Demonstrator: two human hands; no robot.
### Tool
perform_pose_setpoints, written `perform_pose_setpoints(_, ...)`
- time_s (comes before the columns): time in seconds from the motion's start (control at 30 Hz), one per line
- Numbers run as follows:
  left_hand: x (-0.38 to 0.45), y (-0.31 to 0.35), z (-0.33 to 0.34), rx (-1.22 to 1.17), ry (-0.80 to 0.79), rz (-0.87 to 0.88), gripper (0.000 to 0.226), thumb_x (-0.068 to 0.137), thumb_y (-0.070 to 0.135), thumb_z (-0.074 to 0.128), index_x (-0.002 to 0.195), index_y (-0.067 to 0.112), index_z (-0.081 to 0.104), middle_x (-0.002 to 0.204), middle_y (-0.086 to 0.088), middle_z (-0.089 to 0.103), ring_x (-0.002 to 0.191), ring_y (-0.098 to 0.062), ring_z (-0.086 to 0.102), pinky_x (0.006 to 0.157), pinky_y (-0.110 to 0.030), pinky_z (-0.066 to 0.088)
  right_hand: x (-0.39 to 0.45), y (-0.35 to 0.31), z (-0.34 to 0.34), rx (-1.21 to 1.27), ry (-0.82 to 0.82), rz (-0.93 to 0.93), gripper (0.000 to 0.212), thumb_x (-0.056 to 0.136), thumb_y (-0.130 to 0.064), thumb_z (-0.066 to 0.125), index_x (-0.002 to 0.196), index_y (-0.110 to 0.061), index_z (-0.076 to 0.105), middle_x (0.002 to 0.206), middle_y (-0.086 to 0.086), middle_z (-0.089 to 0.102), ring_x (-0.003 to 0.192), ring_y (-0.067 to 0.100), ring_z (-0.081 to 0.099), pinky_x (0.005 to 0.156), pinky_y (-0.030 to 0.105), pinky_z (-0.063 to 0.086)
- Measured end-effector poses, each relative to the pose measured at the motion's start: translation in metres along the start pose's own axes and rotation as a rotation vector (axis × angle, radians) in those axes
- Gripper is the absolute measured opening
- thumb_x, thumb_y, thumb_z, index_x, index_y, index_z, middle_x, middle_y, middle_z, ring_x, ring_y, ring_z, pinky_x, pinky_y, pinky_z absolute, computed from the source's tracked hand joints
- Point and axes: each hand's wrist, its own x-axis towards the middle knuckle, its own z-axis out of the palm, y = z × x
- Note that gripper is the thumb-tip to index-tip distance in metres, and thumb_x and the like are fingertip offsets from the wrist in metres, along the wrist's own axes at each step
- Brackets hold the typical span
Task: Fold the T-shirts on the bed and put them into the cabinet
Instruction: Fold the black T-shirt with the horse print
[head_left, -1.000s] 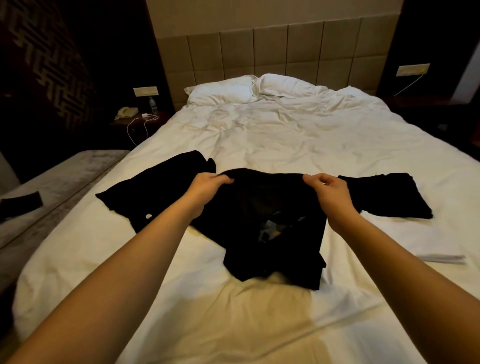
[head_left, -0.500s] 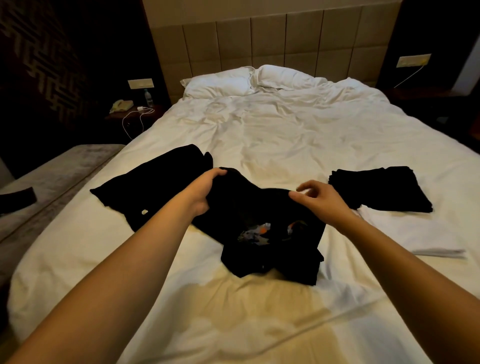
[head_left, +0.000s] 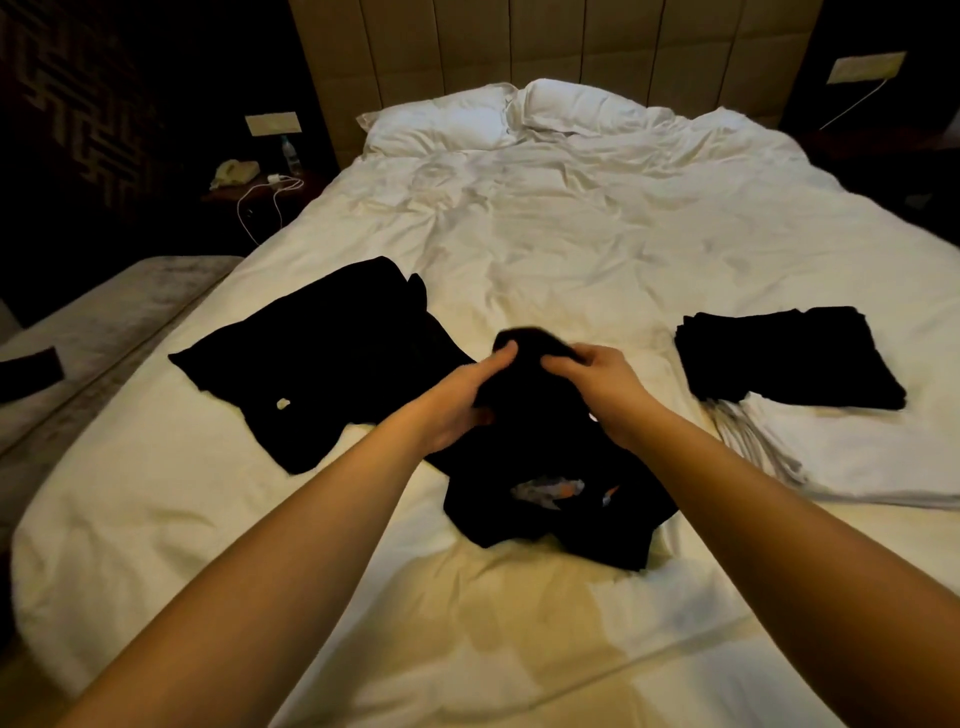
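Two hands are holding one black shirt (head_left: 550, 499) in the middle of the bed (head_left: 597, 234): the left hand (head_left: 457, 402) and the right hand (head_left: 597, 387) are gripping its top, close together. One folded black shirt (head_left: 789, 356) is sitting on white folded clothes (head_left: 857, 457) to the right. Another black shirt (head_left: 322, 358) is waiting, unfolded. No cabinet is showing. The bunched top is looking blurry.
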Motion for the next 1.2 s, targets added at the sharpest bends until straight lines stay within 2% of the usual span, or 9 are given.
perform_pose_setpoints(0.1, 0.003, -0.040, -0.009, 0.334, -0.048, 0.004, 0.051, 0.082, 0.052, 0.075, 0.116, 0.015, 0.072, 0.109, 0.000, 0.075, 0.103, -0.020, 0.069, 0.086, -0.031, 0.050, 0.017, 0.015, -0.018, 0.201, 0.230, 0.057, 0.025, 0.093, -0.023, 0.067, 0.112, -0.007, 0.068, 0.098, 0.009, 0.075, 0.087, 0.025, 0.073, 0.081, 0.039, 0.060)
perform_pose_setpoints(0.2, 0.006, -0.071, -0.018, 0.590, -0.060, -0.021, 0.029, 0.084, 0.043, 0.078, 0.100, 0.019, 0.077, 0.097, -0.006, 0.075, 0.090, -0.026, 0.071, 0.083, -0.041, 0.053, 0.029, 0.036, -0.041, 0.245, 0.331, 0.142, 0.023, 0.094, -0.022, 0.067, 0.111, -0.006, 0.065, 0.098, 0.012, 0.073, 0.085, 0.029, 0.072, 0.078, 0.040, 0.059)
perform_pose_setpoints(0.37, 0.011, -0.057, -0.010, 0.195, 0.086, 0.069, 0.018, 0.098, 0.022, 0.063, 0.112, 0.011, 0.068, 0.097, 0.000, 0.075, 0.089, -0.014, 0.072, 0.084, -0.033, 0.057, 0.034, 0.061, -0.058, -0.298, 0.376, 0.204, 0.034, 0.091, -0.024, 0.071, 0.117, -0.006, 0.059, 0.115, 0.018, 0.065, 0.093, 0.031, 0.064, 0.084, 0.046, 0.055)
perform_pose_setpoints(0.47, 0.011, -0.025, 0.004, 0.092, 0.092, 0.150, 0.010, 0.099, 0.020, 0.061, 0.101, 0.015, 0.070, 0.091, 0.000, 0.075, 0.085, -0.015, 0.071, 0.074, -0.023, 0.057, 0.029, 0.049, -0.053, -0.482, 0.320, -0.058, 0.053, 0.089, -0.039, 0.071, 0.134, -0.016, 0.054, 0.132, 0.009, 0.056, 0.119, 0.024, 0.054, 0.097, 0.039, 0.047)
perform_pose_setpoints(0.53, 0.009, -0.001, 0.015, 0.082, 0.058, 0.190, 0.015, 0.099, 0.023, 0.062, 0.103, 0.012, 0.072, 0.095, -0.006, 0.076, 0.090, -0.022, 0.072, 0.079, -0.028, 0.057, 0.020, 0.027, -0.037, -0.318, 0.142, -0.200, 0.038, 0.094, -0.044, 0.063, 0.126, -0.022, 0.062, 0.129, 0.000, 0.061, 0.120, 0.016, 0.056, 0.098, 0.034, 0.046)
perform_pose_setpoints(0.67, 0.004, 0.039, 0.027, 0.016, -0.035, 0.197, 0.022, 0.102, 0.023, 0.056, 0.107, 0.007, 0.070, 0.097, -0.010, 0.076, 0.089, -0.020, 0.073, 0.079, -0.027, 0.058, 0.003, -0.013, -0.017, -0.085, -0.164, -0.176, 0.033, 0.100, -0.040, 0.054, 0.110, -0.014, 0.071, 0.105, 0.002, 0.073, 0.096, 0.013, 0.070, 0.084, 0.028, 0.054)
perform_pose_setpoints(0.8, -0.001, 0.065, 0.026, -0.049, -0.002, 0.236, 0.024, 0.099, 0.022, 0.060, 0.110, 0.003, 0.070, 0.102, -0.014, 0.075, 0.093, -0.023, 0.072, 0.085, -0.029, 0.058, 0.003, -0.033, -0.027, -0.033, -0.087, -0.266, 0.032, 0.095, -0.032, 0.065, 0.096, 0.000, 0.068, 0.091, 0.020, 0.068, 0.083, 0.021, 0.066, 0.076, 0.036, 0.049)
perform_pose_setpoints(0.97, -0.005, 0.043, 0.030, 0.025, 0.077, 0.167, 0.033, 0.089, 0.022, 0.075, 0.115, 0.003, 0.071, 0.106, -0.015, 0.075, 0.097, -0.030, 0.072, 0.088, -0.037, 0.058, -0.005, -0.039, -0.034, 0.124, 0.066, -0.326, 0.020, 0.095, -0.027, 0.065, 0.086, -0.010, 0.065, 0.082, 0.005, 0.068, 0.079, 0.018, 0.066, 0.072, 0.033, 0.050)
perform_pose_setpoints(1.2, -0.015, 0.013, 0.029, 0.166, 0.261, 0.250, 0.044, 0.093, 0.035, 0.069, 0.103, -0.007, 0.068, 0.082, -0.016, 0.062, 0.075, -0.028, 0.059, 0.065, -0.037, 0.044, -0.014, -0.024, -0.057, 0.148, 0.153, -0.210, 0.019, 0.094, -0.021, 0.065, 0.076, -0.016, 0.067, 0.076, 0.002, 0.068, 0.077, 0.020, 0.066, 0.074, 0.034, 0.051)
